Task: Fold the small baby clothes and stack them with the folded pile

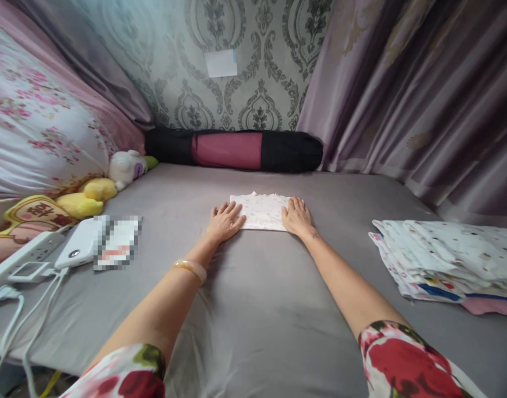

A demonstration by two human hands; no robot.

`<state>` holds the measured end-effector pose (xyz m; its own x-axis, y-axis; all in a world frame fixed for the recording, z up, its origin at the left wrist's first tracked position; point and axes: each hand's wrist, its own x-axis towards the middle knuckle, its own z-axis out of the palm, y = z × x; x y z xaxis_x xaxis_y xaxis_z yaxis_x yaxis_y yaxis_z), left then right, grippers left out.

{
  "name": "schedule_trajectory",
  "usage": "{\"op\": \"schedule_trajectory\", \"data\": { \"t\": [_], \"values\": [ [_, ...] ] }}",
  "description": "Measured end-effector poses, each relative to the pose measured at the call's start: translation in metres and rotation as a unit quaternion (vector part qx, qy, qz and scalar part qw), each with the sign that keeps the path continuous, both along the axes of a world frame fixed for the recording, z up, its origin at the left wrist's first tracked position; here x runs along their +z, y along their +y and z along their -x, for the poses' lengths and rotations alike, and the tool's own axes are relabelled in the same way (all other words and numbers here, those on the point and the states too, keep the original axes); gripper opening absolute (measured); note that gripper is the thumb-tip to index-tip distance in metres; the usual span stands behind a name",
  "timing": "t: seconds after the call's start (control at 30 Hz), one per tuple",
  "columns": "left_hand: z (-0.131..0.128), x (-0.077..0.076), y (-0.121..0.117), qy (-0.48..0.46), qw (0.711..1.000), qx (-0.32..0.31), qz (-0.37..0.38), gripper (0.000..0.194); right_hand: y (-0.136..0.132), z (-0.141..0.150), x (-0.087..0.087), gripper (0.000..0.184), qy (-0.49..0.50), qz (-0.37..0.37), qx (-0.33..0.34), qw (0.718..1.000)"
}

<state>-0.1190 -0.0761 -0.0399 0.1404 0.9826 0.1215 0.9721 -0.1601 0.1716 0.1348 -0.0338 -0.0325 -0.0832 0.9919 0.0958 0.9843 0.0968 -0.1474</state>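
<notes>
A small folded white cloth (262,211) with a faint print lies flat on the grey bed sheet (253,287). My left hand (225,220) rests palm down on the cloth's left edge, fingers stretched out. My right hand (297,215) lies flat on its right edge, fingers also spread. Neither hand grips anything. A pale bangle (191,268) sits on my left wrist.
A stack of folded printed cloths (448,257) lies at the right. At the left are a white power bank (79,243), a power strip (23,257) with cables, plush toys (108,182) and a floral pillow (37,121). A black and maroon roll bag (232,149) lies along the wall; curtains hang at the right.
</notes>
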Motion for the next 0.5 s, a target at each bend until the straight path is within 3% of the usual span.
{"op": "schedule_trajectory", "data": {
  "t": [0.27, 0.5],
  "values": [
    [-0.003, 0.004, -0.003, 0.016, 1.0, -0.015, 0.013, 0.058, 0.0, -0.004, -0.007, 0.062, 0.006, 0.008, 0.003, 1.0],
    [-0.004, 0.02, 0.01, 0.055, 0.992, -0.11, -0.02, 0.046, 0.009, -0.016, 0.011, 0.051, -0.002, 0.02, 0.049, 0.999]
  ]
}}
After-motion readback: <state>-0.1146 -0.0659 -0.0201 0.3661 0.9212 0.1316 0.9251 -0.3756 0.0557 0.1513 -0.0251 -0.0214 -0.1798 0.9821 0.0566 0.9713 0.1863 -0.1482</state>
